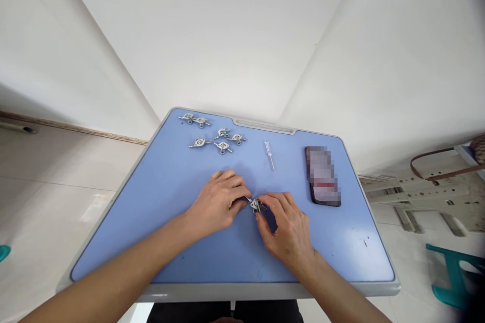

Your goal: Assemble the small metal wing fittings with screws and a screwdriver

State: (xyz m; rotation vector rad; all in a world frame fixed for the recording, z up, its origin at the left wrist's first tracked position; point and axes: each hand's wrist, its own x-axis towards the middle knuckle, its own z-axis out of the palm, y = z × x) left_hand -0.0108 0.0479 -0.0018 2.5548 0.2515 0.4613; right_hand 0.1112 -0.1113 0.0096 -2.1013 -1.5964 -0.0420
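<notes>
Near the middle of the blue desk, a small silvery metal valve (255, 206) with thin pipe stubs is held between my two hands. My left hand (222, 199) pinches a stub on its left side with thumb and forefinger. Fingers and thumb of my right hand (286, 227) grip the valve from the right, hiding part of it. Farther back on the left lie several similar metal valves, among them one valve (223, 147) closest to my left hand. A small screwdriver (269, 154) with a clear handle lies beyond my hands, its shaft pointing toward me.
A phone (324, 176) with a blurred screen lies on the right of the desk (151, 257). White wall panels (242, 50) rise behind it. On the floor at right are a green stool (450, 275) and a pale piece of furniture (420, 197) with a brown strap (420, 169).
</notes>
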